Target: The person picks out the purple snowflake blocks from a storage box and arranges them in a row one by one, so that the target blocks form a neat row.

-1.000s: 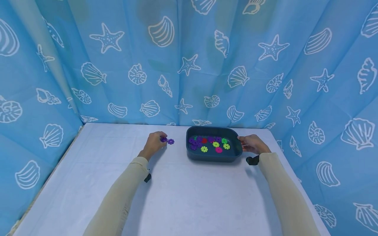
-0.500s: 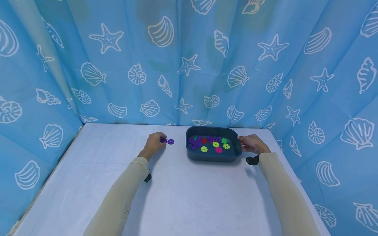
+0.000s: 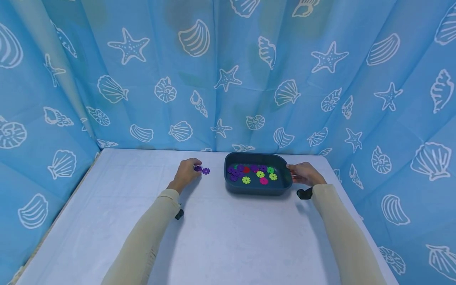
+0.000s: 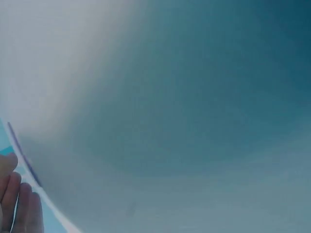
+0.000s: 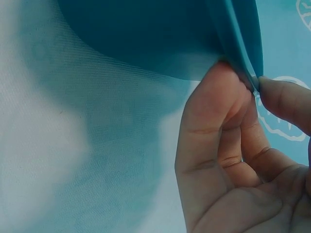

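In the head view my left hand [image 3: 185,173] hovers low over the table, its fingertips at a purple snowflake disc [image 3: 197,168] they partly cover. Another purple snowflake disc [image 3: 206,171] lies flat just right of them. The left wrist view catches the fingers [image 4: 22,204] nearly straight beside a thin purple strip [image 4: 24,155]; whether they touch it is unclear. My right hand [image 3: 304,174] pinches the right rim of a dark blue plastic basin [image 3: 258,190] between thumb and fingers, plain in the right wrist view. Inside the basin lie several purple, yellow, green, red and pink snowflake discs [image 3: 263,181].
A white-covered table [image 3: 235,237] carries the basin near its far edge. Blue curtains [image 3: 242,103] with shell and starfish prints hang behind and on both sides. Small black wrist cameras [image 3: 304,193] sit under the wrists.
Almost nothing differs; the left fingers shift very slightly at the purple disc. The right hand and the basin stay in place.
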